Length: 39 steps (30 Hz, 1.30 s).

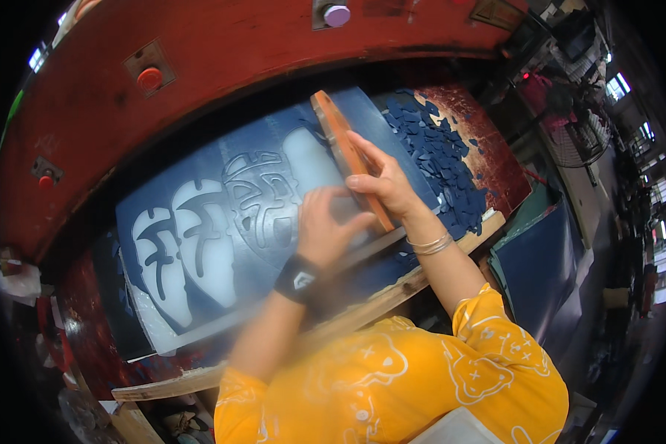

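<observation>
My right hand (388, 181) grips an orange-edged board (333, 126), probably a cutting die, tilted up on its edge over the sheet. Its thumb is on the near face, and the fingers reach around the edge. My left hand (325, 226), smeared by motion, hovers over the sheet beside the board's lower part, thumb and fingers apart and nothing visible between them. Beneath lies a dark blue sheet (274, 127) with several shoe-upper-shaped cutouts showing white. One cut shape (260, 200) with curved slits still sits within its outline.
A red machine beam (222, 52) with a red button (149, 79) spans the far side. Dark blue scraps (440, 159) are heaped on the right of the worn red bed. A wooden rail (381, 296) runs along the near edge. Blue sheets (536, 251) hang at right.
</observation>
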Each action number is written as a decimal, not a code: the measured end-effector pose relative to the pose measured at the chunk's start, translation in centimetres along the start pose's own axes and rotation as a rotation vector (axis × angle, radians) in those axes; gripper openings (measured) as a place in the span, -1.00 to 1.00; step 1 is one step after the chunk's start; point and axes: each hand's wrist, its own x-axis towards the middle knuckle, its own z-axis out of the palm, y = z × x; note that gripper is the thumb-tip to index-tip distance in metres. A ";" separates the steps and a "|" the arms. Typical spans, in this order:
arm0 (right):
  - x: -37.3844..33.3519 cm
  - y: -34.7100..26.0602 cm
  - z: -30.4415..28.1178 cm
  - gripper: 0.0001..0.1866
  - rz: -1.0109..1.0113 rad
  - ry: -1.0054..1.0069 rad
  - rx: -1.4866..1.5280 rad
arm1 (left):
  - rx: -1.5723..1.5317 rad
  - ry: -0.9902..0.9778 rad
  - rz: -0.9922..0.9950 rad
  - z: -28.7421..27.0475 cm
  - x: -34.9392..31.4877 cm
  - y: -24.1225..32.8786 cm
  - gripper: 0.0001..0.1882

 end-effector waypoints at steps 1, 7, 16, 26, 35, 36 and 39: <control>0.0 0.1 -0.4 -0.09 -0.004 -0.006 0.009 | -0.044 0.002 0.021 0.1 0.7 0.0 -0.68; 0.5 0.9 -5.3 -0.18 -0.044 -0.131 0.573 | 0.226 0.102 0.060 -1.6 0.3 0.0 -0.79; -2.7 -2.6 -16.5 -0.04 -0.083 0.239 -0.173 | 0.478 0.473 -0.221 -9.3 -9.3 -1.7 -0.75; -3.3 -2.0 -15.6 -0.32 -0.103 0.277 -1.403 | 1.070 0.443 -0.814 -26.6 -19.9 -10.6 -0.39; 5.2 1.8 -8.9 -0.35 -0.136 0.108 -1.510 | 0.798 0.468 -0.616 -25.8 -17.6 -10.0 -0.44; 5.9 2.0 -10.2 -0.31 -0.302 0.305 -1.303 | 0.751 0.534 -0.587 -26.2 -17.5 -9.7 -0.43; 6.3 2.3 -12.8 -0.34 0.062 0.174 -1.112 | 0.295 0.680 -0.803 -27.7 -15.3 -9.8 -0.39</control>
